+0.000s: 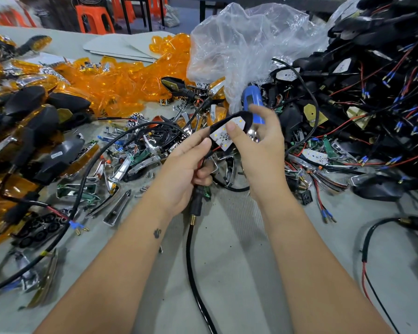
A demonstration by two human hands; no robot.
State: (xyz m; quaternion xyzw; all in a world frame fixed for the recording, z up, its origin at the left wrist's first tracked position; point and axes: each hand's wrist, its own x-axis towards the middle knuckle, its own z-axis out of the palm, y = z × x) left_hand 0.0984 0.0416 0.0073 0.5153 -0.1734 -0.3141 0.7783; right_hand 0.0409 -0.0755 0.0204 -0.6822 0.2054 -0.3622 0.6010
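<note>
In the middle of the view I hold a black turn-signal housing [244, 116] with a white LED board [223, 138] set in it. My left hand [186, 169] grips the housing's black stem, with red and black wires running through the fist. A black cable [191, 256] hangs from the stem toward me. My right hand [258, 145] is at the housing's far end, its thumb pressing on the LED board and its fingers curled behind the housing.
Orange lenses [121, 80] and finished black signals [34, 126] pile up on the left. Chrome reflectors and screws [121, 165] litter the table's centre. A clear plastic bag [246, 49] and a blue tool [252, 102] sit behind my hands. Wired black housings [362, 97] heap on the right.
</note>
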